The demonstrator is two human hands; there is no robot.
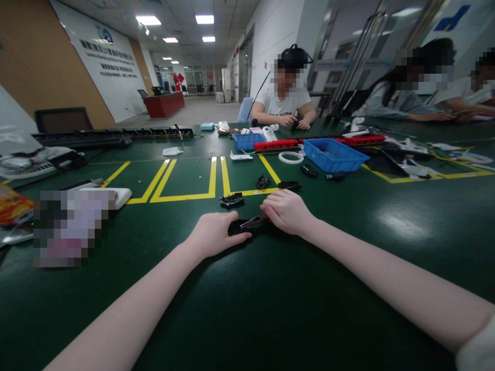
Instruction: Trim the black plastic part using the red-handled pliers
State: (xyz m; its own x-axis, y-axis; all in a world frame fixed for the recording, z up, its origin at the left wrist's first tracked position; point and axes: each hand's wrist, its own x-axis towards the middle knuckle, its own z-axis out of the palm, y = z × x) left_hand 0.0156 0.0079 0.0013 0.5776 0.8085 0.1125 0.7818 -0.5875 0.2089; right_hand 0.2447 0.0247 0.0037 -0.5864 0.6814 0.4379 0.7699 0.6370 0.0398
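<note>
Both hands close on one small black part [243, 225] lying on the green table [348, 247]: the left hand [214, 234] pins its near end flat, seemingly to steady it, while the right hand [286, 210] curls over the far end. Just beyond lie more black pieces [232, 199], and farther off a blue bin [334, 154].

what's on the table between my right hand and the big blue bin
In the head view, two small black parts: one just beyond the right hand, another nearer the blue bin. Otherwise bare green table.
</note>
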